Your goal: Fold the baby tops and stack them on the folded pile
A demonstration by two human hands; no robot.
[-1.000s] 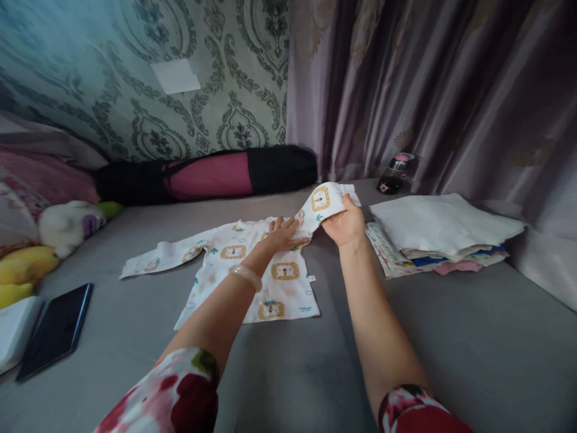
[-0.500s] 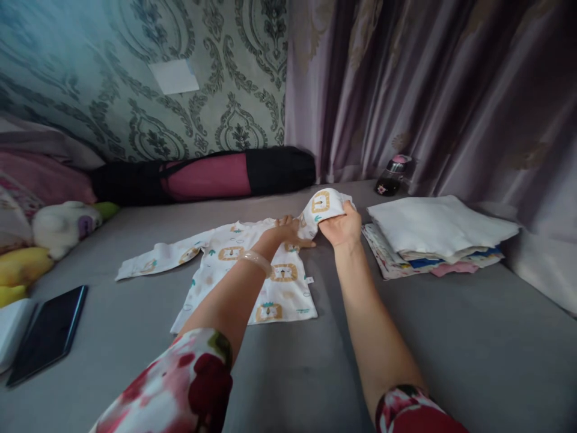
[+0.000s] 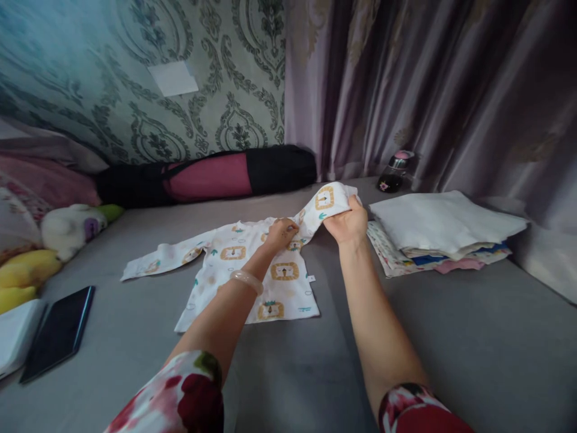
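A small white long-sleeved shirt [image 3: 252, 282] with yellow lion faces lies spread on the grey bed sheet [image 3: 306, 373]. Its left sleeve stretches out flat, while the right sleeve is raised off the sheet. My right hand [image 3: 349, 219] grips that sleeve near the cuff, thumb on top and palm turned up. At the right shoulder seam, my left hand [image 3: 283, 231] has its fingers pinched together on the shirt fabric. A pale bangle circles the left wrist.
To the right is a stack of folded clothes [image 3: 446, 222], with a dark bottle [image 3: 395, 171] behind it. A black and pink long bag [image 3: 207, 174] lies along the wall. Plush toys [image 3: 67, 228], a dark tablet or phone [image 3: 58, 334] and a white box [image 3: 18, 337] sit at left.
My left hand has gone from lying flat with spread fingers to pinching the shoulder fabric. My right hand still holds the sleeve, which looks pulled out straighter and slightly to the right.
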